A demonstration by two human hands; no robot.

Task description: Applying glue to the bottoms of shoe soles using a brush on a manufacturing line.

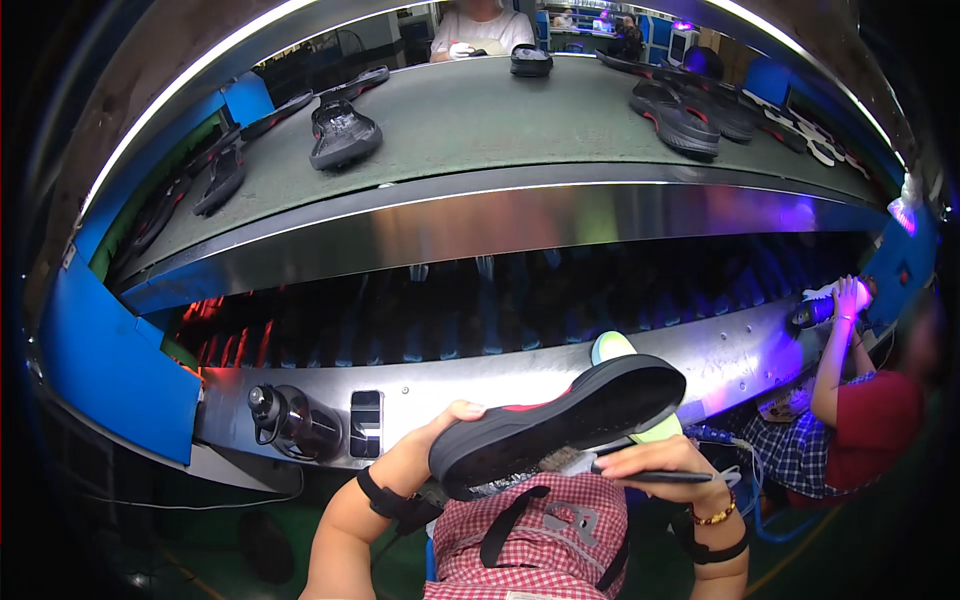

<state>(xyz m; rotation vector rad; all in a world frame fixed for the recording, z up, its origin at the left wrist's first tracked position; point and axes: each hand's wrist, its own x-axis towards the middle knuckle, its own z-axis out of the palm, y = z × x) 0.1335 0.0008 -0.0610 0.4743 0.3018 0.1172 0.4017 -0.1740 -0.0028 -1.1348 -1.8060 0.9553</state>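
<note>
My left hand [445, 428] grips a black shoe sole [560, 405] with a red accent along its edge; its thumb lies on the near-left rim and the other fingers are hidden behind. The sole is tilted, its hollow inner side facing me, with whitish wet-looking streaks toward the left end. In my right hand [665, 465] is a brush [655, 477] with a dark handle. Its bristles touch or nearly touch the sole's lower edge. Partly hidden behind the sole is a pale yellow-green object [612, 347] whose kind I cannot make out.
A dark bottle [300, 425] and a phone [367, 420] are on the metal ledge [430, 385] at left. Beyond it, a green conveyor belt [480, 125] carries several black soles [342, 132]. A co-worker [870, 430] handles a shoe at right; another person [482, 35] stands across the belt.
</note>
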